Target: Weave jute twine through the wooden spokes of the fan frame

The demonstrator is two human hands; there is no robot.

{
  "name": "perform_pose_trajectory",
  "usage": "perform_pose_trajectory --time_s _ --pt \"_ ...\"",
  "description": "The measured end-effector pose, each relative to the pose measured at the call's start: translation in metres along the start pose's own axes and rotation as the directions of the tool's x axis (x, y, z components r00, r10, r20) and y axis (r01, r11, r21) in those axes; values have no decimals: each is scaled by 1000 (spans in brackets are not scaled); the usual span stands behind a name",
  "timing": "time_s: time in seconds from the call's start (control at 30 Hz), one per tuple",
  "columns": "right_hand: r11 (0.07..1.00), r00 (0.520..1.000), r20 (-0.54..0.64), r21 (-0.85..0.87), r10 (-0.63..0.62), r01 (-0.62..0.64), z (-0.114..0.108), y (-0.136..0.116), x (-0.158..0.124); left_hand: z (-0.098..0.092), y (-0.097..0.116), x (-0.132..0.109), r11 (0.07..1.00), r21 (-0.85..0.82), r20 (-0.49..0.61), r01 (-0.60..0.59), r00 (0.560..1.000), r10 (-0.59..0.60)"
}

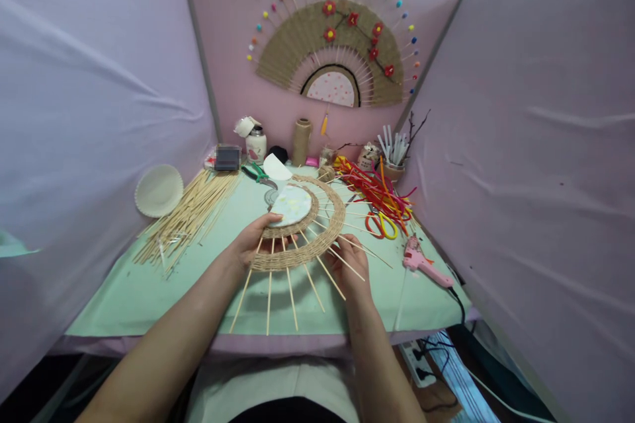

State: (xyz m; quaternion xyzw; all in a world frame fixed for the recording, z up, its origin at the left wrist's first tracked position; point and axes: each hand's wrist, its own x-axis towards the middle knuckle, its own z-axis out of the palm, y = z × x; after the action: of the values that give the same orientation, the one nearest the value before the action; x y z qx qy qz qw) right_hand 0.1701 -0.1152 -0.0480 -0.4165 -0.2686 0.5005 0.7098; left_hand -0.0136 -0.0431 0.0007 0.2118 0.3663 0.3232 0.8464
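A half-round fan (285, 259) made of bamboo skewers with a woven twine band is held up above the table, its skewers pointing toward me and to the right. At its centre is a white half-disc (292, 203) with pale yellow marks, edged with twine. My left hand (253, 238) grips the fan by this inner part, thumb on top and the other fingers underneath. My right hand (353, 264) is closed at the right side of the woven band, among the skewers. Its fingertips are partly hidden behind them.
Loose bamboo skewers (198, 211) lie left by a pale paper bowl (159, 191). Behind are green-handled pliers (255, 172) and a twine spool (301, 142). Right are red pipe cleaners (370, 185), scissors (381, 225) and a pink glue gun (426, 266). A finished fan (292, 39) hangs behind.
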Motion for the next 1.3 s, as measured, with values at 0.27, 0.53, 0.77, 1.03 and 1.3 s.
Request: perform_pose_trajectory --time_s 0.27,0.53,0.77,1.03,1.3 --pt "963 989 -63 -246 -131 112 -9 -10 -3 7 9 -14 999 -27 75 -25 997 27" --pt "699 841 -130 -630 -525 338 -21 -19 -6 1 11 -10 995 -4 101 -103 990 102" --pt "404 717 79 -781 -692 476 -37 -30 -4 -3 15 -9 996 39 45 -76 996 74" --pt "232 664 380 -730 -644 642 -53 -58 -4 -7 17 -8 990 95 65 -106 993 100" --pt "513 814 140 -713 -564 478 -53 -50 -5 -15 16 -7 994 71 199 -79 978 64"
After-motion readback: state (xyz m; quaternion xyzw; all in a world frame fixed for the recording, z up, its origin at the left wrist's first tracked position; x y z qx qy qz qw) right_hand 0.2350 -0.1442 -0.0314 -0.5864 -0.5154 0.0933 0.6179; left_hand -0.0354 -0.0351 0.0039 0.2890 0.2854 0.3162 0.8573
